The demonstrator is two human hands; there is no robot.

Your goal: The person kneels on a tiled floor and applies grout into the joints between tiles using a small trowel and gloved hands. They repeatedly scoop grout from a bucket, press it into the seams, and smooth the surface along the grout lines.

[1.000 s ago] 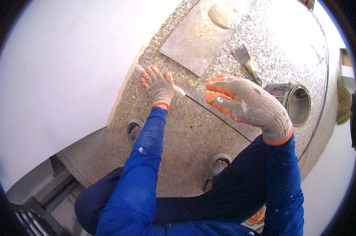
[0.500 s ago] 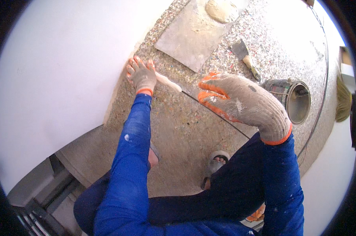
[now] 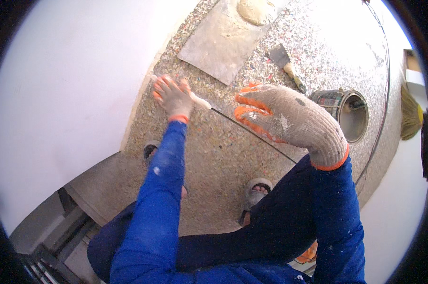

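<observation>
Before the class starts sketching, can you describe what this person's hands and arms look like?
The left hand and right hand wear grey-beige knit work gloves with orange fingers and orange cuff edging. The right glove's back has a white smear and a dark spot. Long blue sleeves cover both arms; the left one bears a white splotch.

Gloved hands: 2, left hand (image 3: pixel 174 99) and right hand (image 3: pixel 289 116)
Orange cuffs (image 3: pixel 178 118): 2, a pair
Blue sleeves (image 3: pixel 168 163): 2, also a pair
Sandals (image 3: pixel 253 199): 2 that I can make out
Flat grey boards (image 3: pixel 209 52): 1
Lumps of pale paste (image 3: pixel 255 11): 1
Scrapers (image 3: pixel 289 69): 1
Open pails (image 3: pixel 328 101): 1
Pale strips (image 3: pixel 201 101): 1
Dark floor lines (image 3: pixel 252 132): 1
Broom heads (image 3: pixel 409 117): 1, from where I stand
</observation>
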